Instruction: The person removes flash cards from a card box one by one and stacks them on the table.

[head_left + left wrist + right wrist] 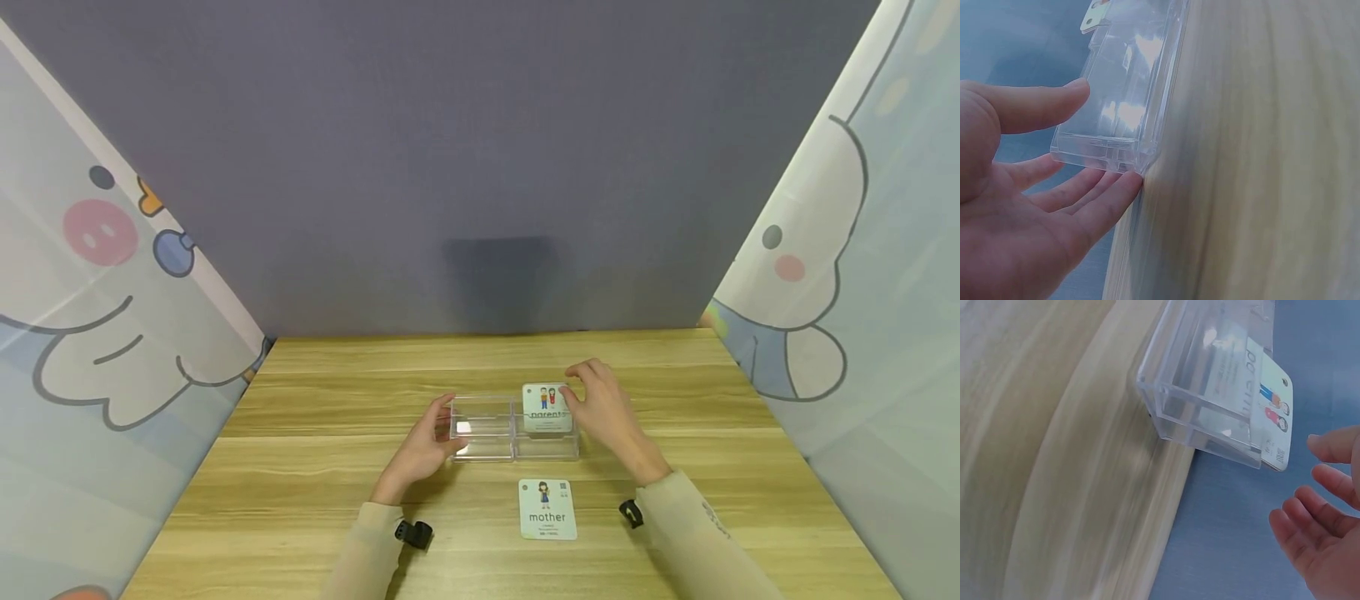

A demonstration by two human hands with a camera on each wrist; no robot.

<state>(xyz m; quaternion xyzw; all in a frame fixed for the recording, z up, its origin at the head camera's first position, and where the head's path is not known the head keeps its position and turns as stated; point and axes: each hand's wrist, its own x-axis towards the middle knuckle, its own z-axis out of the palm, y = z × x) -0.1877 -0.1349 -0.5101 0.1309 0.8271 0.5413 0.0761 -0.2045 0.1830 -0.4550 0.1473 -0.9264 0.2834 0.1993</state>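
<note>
A clear plastic card holder point(483, 450) with side-by-side compartments stands on the table. My left hand point(422, 450) is at its left end. In the left wrist view the nearly straight fingers point(1100, 209) touch the end wall of the holder point(1107, 147), and the thumb overlaps its front. A "parents" card point(546, 402) stands upright in the right rear compartment, its top above the clear wall. Beside that card is my right hand point(606, 410), fingers loosely spread with nothing between them. In the right wrist view a gap separates them from the card point(1275, 422).
A "mother" card point(547, 521) lies face up on the wooden table point(300, 500), in front of the holder's right half. A dark grey panel point(480, 167) rises behind the table. Cartoon-printed curtains point(90, 350) hang at both sides.
</note>
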